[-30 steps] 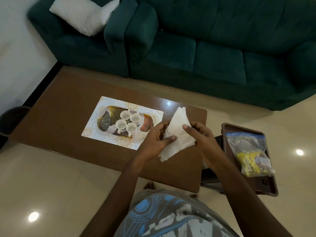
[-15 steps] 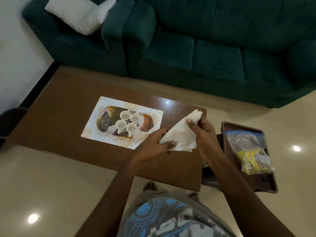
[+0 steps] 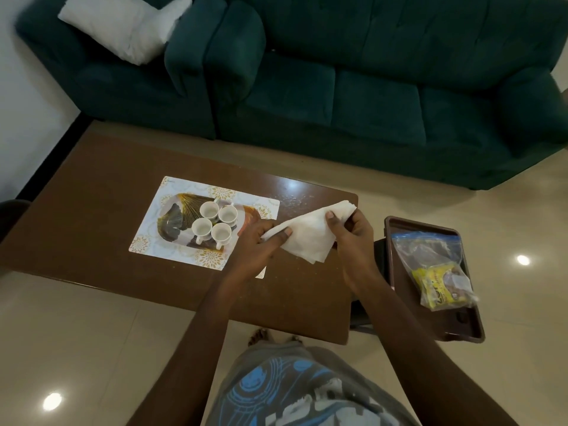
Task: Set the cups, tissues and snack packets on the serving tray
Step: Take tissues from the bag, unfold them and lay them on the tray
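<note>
- Dim, warm indoor light falls from overhead; the colours look dull.
- Ceiling lamps mirror as round white hot spots on the glossy cream floor tiles (image 3: pixel 92 333), one near-left of the polished brown wooden table (image 3: pixel 92 195) and one to its right.
- A softer glare patch sits at the table's far right corner.
- Beyond the table, the dark green fabric sofa (image 3: pixel 368 103) sinks into shadow.
- The folded white paper tissue (image 3: pixel 307 238) above the table is brightest, not blown out.
- The table's edges bow with wide-angle distortion.
</note>
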